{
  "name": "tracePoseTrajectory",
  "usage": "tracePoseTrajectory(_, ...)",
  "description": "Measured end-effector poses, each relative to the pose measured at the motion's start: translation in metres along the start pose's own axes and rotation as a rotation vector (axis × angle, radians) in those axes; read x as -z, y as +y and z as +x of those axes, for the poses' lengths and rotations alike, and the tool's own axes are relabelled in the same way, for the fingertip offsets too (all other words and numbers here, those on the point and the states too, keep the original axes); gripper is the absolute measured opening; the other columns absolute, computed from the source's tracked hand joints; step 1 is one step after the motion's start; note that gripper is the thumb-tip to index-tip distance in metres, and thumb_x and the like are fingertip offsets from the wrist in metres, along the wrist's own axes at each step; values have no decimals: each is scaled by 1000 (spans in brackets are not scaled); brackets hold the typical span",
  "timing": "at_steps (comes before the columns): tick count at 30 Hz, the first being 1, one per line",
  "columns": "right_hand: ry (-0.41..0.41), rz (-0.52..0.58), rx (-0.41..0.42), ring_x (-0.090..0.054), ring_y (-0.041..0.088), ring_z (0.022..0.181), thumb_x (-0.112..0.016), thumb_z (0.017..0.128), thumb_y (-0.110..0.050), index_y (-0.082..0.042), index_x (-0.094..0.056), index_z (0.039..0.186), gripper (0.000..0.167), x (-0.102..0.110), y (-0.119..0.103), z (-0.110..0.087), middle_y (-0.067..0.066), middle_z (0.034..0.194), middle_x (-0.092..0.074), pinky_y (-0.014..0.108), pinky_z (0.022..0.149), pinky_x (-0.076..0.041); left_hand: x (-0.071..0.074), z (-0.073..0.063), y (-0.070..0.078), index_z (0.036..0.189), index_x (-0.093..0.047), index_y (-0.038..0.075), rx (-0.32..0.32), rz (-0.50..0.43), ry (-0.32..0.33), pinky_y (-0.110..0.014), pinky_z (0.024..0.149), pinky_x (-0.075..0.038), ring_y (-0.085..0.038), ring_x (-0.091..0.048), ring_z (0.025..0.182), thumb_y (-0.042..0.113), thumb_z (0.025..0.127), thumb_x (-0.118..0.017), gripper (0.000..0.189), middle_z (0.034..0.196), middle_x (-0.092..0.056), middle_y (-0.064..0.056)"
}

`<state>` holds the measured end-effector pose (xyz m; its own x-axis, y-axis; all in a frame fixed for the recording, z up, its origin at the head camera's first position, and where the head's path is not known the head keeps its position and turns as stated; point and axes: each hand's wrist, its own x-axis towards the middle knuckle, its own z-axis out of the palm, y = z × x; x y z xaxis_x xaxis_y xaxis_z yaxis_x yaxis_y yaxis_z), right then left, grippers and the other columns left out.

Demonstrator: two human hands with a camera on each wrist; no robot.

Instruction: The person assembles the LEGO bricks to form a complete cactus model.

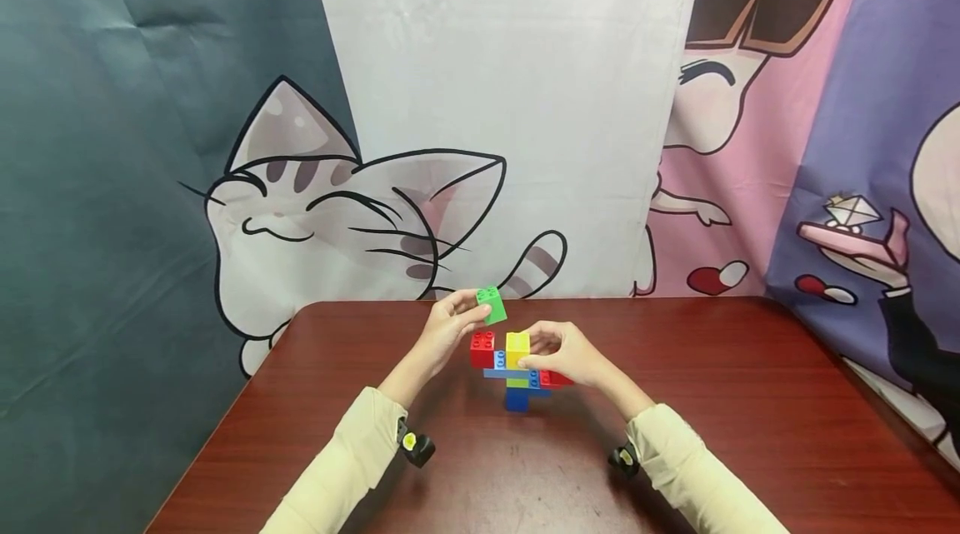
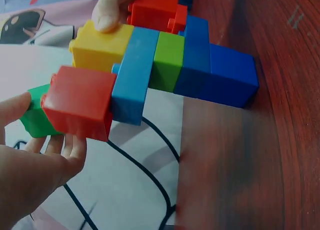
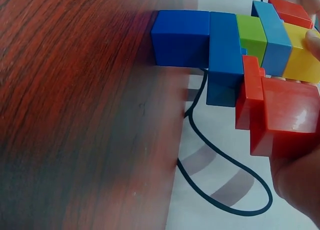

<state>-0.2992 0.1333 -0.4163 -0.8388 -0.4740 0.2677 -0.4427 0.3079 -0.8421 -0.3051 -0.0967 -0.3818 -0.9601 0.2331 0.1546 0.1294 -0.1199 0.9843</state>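
A small tower of toy building blocks stands upright on the table, with a dark blue block (image 1: 517,401) at its foot. Above it come a longer blue block (image 3: 225,49), a lime green block (image 3: 251,37) and a lighter blue block (image 2: 135,74). A red block (image 1: 482,349) sits on the lighter block's left end, a yellow block (image 1: 517,353) near its middle. More red blocks (image 3: 290,109) are stacked to the right, lower down. My left hand (image 1: 444,327) pinches a bright green block (image 1: 492,306) above the left red block. My right hand (image 1: 572,353) grips the yellow block.
The dark red-brown wooden table (image 1: 360,434) runs back to a hanging cloth (image 1: 510,59) printed with cartoon figures. A small black device (image 1: 416,446) is strapped on the left wrist, and another one (image 1: 624,459) on the right.
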Motion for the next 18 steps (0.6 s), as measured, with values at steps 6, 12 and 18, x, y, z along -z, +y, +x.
tracePoseTrajectory(6,-3,19,6,-67,13,82,-78,82,-15,-3,-69,106,29,0,0,0,17,95,-73,24,73,-56,-7,-5,4,125,-57,-6,-44,120,-81,-20,79,-52,-7,-64,84,8,91,-63,37,100,-68,-2)
tracePoseTrajectory(12,-7,35,-3,-67,9,82,-76,83,-11,-4,-69,103,23,-1,0,0,17,94,-73,23,75,-56,-10,-4,6,125,-58,-4,-53,236,-151,-22,86,-54,-8,-67,91,10,91,-65,38,114,-69,-20)
tracePoseTrajectory(18,-19,33,-24,-67,10,82,-75,84,-7,-1,-69,104,23,0,-10,-2,21,96,-72,23,75,-56,-9,-3,7,127,-57,-5,-58,293,-190,-24,87,-55,-14,-68,96,9,92,-64,38,117,-66,-25)
